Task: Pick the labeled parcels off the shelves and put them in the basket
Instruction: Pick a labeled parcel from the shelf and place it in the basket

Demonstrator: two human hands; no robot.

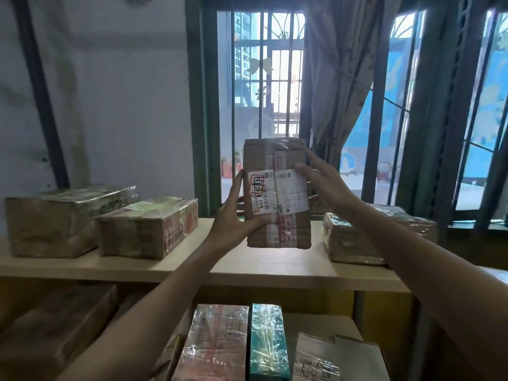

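Note:
A brown cardboard parcel with a white shipping label and red-printed tape is held upright in the air above the top shelf. My left hand grips its left edge, thumb on the front and fingers behind. My right hand holds the right edge, with fingertips resting on the label's upper right corner. No basket is in view.
Two taped boxes sit on the shelf's left, a plastic-wrapped parcel on its right. The lower shelf holds a wrapped brown box, a green box and several more parcels. Barred windows and a curtain stand behind.

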